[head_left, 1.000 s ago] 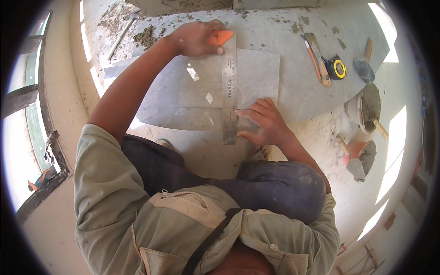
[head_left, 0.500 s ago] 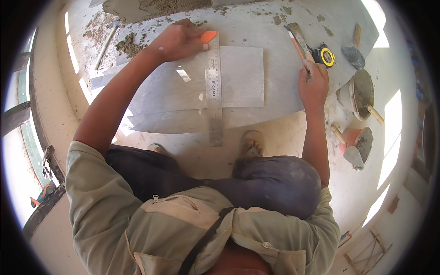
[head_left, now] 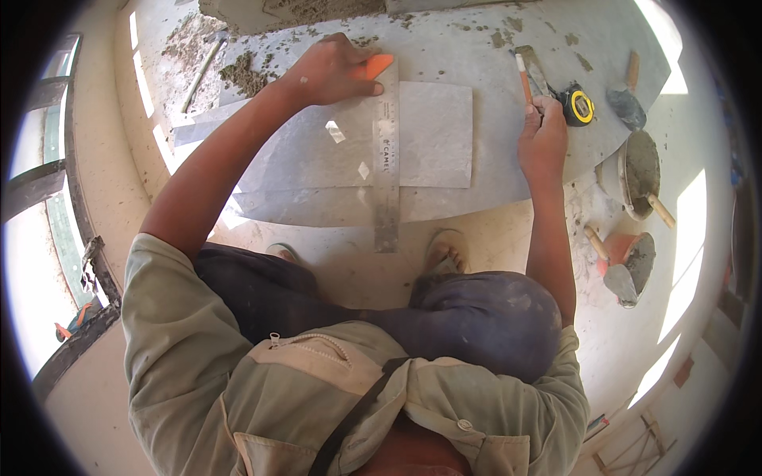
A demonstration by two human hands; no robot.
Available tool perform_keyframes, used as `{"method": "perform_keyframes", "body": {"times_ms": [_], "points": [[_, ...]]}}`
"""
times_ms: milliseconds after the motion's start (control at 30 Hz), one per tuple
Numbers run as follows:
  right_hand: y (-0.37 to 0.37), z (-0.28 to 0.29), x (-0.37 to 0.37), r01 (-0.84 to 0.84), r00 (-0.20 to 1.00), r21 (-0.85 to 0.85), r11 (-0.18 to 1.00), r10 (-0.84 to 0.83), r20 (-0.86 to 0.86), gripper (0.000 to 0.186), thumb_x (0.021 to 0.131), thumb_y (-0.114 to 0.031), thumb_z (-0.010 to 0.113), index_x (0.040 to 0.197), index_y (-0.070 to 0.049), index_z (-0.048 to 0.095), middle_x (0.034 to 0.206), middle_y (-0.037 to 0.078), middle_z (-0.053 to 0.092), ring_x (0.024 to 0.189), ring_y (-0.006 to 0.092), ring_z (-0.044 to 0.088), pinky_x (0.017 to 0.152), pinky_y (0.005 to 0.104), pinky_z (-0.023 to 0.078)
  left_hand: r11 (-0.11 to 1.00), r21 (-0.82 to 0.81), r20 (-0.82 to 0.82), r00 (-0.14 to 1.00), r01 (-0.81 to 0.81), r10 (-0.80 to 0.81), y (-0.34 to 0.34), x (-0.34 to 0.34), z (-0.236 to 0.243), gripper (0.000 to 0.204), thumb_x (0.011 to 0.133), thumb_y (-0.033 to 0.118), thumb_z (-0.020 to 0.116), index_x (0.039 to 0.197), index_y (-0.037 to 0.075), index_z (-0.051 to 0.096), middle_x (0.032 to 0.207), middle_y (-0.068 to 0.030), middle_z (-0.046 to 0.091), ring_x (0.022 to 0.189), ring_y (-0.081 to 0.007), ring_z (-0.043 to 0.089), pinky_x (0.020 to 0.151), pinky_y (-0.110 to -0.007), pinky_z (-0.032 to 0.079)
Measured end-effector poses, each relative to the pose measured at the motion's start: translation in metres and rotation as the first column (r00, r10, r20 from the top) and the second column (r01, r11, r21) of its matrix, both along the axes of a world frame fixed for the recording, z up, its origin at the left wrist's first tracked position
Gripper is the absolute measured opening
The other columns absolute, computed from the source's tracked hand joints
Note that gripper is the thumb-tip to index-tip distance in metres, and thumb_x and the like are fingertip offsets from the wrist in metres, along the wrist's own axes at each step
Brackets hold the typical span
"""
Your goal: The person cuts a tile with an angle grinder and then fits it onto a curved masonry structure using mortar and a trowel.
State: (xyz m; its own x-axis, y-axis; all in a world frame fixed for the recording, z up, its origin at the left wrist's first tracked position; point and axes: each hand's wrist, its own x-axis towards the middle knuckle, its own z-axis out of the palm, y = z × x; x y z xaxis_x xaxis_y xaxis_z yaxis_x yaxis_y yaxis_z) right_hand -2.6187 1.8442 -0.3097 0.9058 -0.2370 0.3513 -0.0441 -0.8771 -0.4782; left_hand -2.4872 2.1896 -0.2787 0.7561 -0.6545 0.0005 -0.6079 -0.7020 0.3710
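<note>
My left hand (head_left: 333,73) is closed on the orange handle (head_left: 379,67) of a try square. Its long steel blade (head_left: 386,170) runs toward me across a light grey rectangular sheet (head_left: 436,135), past the near edge of a larger grey sheet (head_left: 317,210) beneath. On the right, my right hand (head_left: 544,143) pinches a slim orange-brown pencil (head_left: 524,78) with a pale end, pointing away from me. Just beyond my fingers lies a flat, mortar-stained blade tool (head_left: 536,73), partly covered by the hand. A black and yellow tape measure (head_left: 580,106) sits beside them.
Farther right are a trowel (head_left: 627,109), a bucket of mortar (head_left: 643,170) and a red bucket (head_left: 631,262) with a trowel. At the far left lie a long-handled tool (head_left: 202,78) and a mortar clump (head_left: 243,74). A mortar-covered block (head_left: 294,9) stands at the far edge.
The whole view has shifted slightly, so things appear farther right. In my right hand the pencil has turned more upright in the picture. My left hand keeps its hold on the try square.
</note>
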Motion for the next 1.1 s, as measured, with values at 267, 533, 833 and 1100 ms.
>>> {"method": "perform_keyframes", "body": {"times_ms": [267,533,833,1100], "points": [[0.052,0.012,-0.001,-0.315,0.943,0.739,0.595,0.109,0.314,0.022,0.096,-0.014,0.073,0.11,0.002,0.067,0.094,0.004,0.073,0.082,0.0109,0.068,0.076,0.026,0.055,0.994,0.101,-0.1,0.994,-0.036,0.046,-0.005,0.005,0.004,0.07,0.075,0.051,0.083,0.134,0.015,0.069,0.105,-0.0167,0.065,0.103,-0.0323,0.064,0.093,-0.04,0.052],[0.106,0.023,0.008,-0.382,0.924,0.525,0.76,0.333,0.189,0.015,0.09,-0.006,0.07,0.102,0.0,0.075,0.093,0.011,0.075,0.081,0.0164,0.07,0.073,0.03,0.056,0.993,0.084,-0.157,0.984,-0.077,0.089,-0.005,0.003,0.005,0.071,0.074,0.056,0.081,0.131,0.015,0.071,0.101,-0.0179,0.066,0.104,-0.0336,0.062,0.092,-0.042,0.051],[0.116,0.011,0.017,-0.446,0.895,0.464,0.765,0.389,0.22,0.017,0.088,-0.005,0.069,0.104,0.001,0.075,0.094,0.013,0.075,0.084,0.0221,0.072,0.076,0.0323,0.056,0.997,0.072,-0.096,0.995,-0.024,0.031,-0.003,0.006,-0.006,0.069,0.076,0.054,0.08,0.127,0.008,0.072,0.095,-0.0194,0.069,0.097,-0.0344,0.064,0.089,-0.043,0.052],[0.116,0.007,0.02,-0.462,0.887,0.436,0.772,0.401,0.23,0.017,0.088,-0.004,0.069,0.104,0.001,0.075,0.095,0.014,0.075,0.085,0.0225,0.072,0.077,0.0324,0.056,0.996,0.081,-0.159,0.985,-0.046,0.058,-0.007,0.008,0.002,0.068,0.072,0.057,0.08,0.122,0.011,0.075,0.094,-0.02,0.067,0.096,-0.035,0.064,0.086,-0.043,0.052]]}}
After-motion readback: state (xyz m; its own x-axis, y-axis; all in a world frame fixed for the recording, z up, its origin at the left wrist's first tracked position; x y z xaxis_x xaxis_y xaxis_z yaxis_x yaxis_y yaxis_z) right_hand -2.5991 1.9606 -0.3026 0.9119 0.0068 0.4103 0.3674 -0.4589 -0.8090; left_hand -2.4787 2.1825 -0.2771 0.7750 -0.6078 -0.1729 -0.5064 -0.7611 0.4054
